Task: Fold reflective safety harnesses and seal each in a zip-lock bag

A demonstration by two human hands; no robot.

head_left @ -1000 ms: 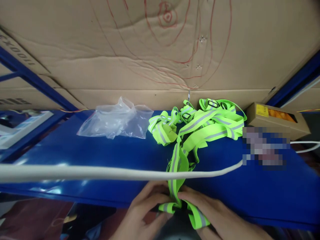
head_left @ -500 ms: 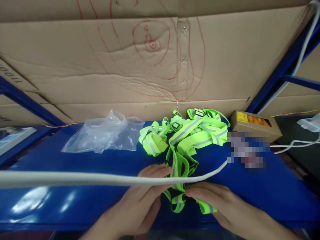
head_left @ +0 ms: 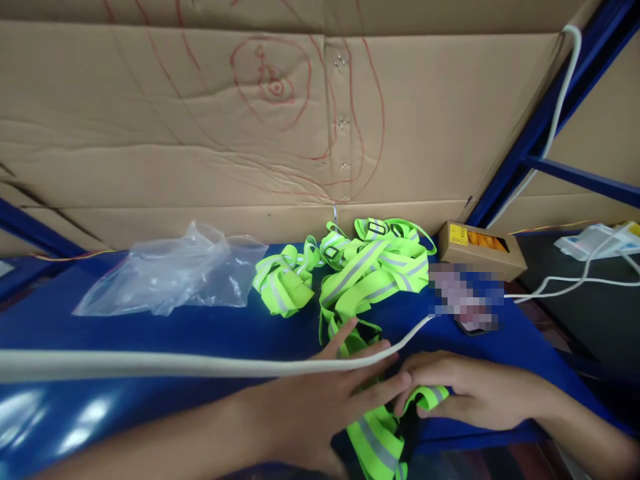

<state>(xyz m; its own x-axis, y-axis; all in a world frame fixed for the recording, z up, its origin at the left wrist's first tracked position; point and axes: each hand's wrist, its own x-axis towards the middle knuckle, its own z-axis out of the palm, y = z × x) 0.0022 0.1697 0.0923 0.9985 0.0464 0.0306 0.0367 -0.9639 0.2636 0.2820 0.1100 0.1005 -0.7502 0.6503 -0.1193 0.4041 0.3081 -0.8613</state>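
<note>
A tangle of neon-green reflective straps (head_left: 377,267) with grey stripes and black buckles lies on the blue tabletop, its near end trailing toward the front edge. My left hand (head_left: 320,400) lies across this trailing part, fingers spread, palm down; its underside is hidden. To its right, my right hand (head_left: 470,390) has its fingers curled round a folded piece of the strap, which sticks out between thumb and fingers. My left fingertips come close to my right fingers. A length of strap hangs down below my hands. A smaller bundled strap (head_left: 285,280) sits left of the pile.
A white cable (head_left: 200,367) stretches across the foreground, in front of my left hand. A clear plastic bag (head_left: 170,273) lies at left. At right are a cardboard box (head_left: 480,250) and a pixelated object (head_left: 465,300). Cardboard (head_left: 225,167) walls the back, between blue frame bars (head_left: 545,113).
My left hand has moved right and spread over the strap. My right hand now grips a fold of it, and more strap hangs at the front. The view has shifted right.
</note>
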